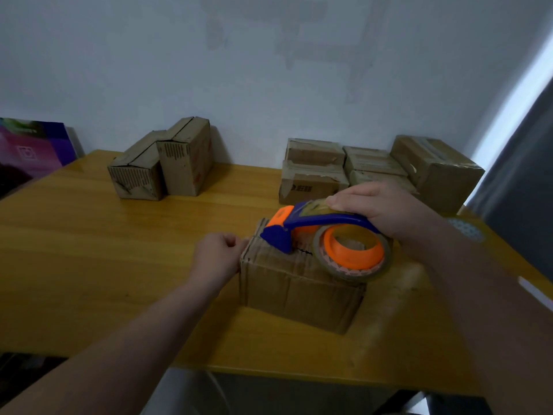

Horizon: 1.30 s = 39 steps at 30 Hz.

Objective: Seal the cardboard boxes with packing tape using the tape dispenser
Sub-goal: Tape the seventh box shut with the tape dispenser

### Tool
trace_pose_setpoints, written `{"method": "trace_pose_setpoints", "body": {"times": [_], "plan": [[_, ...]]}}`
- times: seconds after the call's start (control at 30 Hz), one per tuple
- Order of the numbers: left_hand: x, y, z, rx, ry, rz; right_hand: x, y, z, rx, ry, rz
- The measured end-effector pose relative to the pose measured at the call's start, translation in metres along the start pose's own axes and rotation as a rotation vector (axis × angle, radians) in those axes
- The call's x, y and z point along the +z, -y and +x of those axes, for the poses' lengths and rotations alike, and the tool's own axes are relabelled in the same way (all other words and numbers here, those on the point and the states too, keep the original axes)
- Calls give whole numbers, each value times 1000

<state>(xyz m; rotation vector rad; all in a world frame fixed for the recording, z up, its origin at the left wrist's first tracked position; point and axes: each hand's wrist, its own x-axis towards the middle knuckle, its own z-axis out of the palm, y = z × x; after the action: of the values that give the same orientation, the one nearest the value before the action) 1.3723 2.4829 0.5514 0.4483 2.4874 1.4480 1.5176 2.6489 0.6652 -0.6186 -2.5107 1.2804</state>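
Observation:
A small cardboard box [299, 289] stands on the wooden table [89, 250] in front of me. On its top rests the blue and orange tape dispenser [317, 226], with a brown tape roll [353, 253] on an orange hub. My right hand [386, 208] grips the dispenser's blue handle from above. My left hand [218, 256] is at the box's upper left edge, with its fingers curled and pinching there; whether they hold the tape's end or the cardboard I cannot tell.
Two cardboard boxes [161, 163] stand at the back left against the wall. Several more boxes [374, 166] are stacked at the back right. A purple carton [30, 148] sits at the far left. The table's front edge runs just below the box.

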Motion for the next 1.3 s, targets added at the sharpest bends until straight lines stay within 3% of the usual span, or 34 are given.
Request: {"method": "trace_pose_setpoints", "body": {"times": [0.2,0.27,0.37,0.47,0.7,0.8,0.87,0.93,1.0,1.3], "plan": [[-1,2,0,-167,248,14,2,-1,-1,-25,0,71],[-4,2,-2,-182,205,-15,2,-1,-3,-36,-12,85],[-9,-7,-11,-72,118,-372,4,-3,-4,-39,-44,98],[-8,-14,-31,5,325,-544,4,-5,-3,-34,-60,122],[-6,-5,-41,0,452,-377,5,-8,-2,-34,-77,148],[-12,-11,-38,-24,506,-190,5,-9,-2,-32,-82,156],[-19,-17,-30,91,459,38,5,-9,-3,-38,-78,158],[-20,-24,-23,311,371,306,4,-9,-4,-38,-71,163],[-18,-31,-22,490,381,416,3,-10,-4,-42,-66,161],[-15,-32,-15,652,403,883,-4,-12,-7,-60,-23,107]]}}
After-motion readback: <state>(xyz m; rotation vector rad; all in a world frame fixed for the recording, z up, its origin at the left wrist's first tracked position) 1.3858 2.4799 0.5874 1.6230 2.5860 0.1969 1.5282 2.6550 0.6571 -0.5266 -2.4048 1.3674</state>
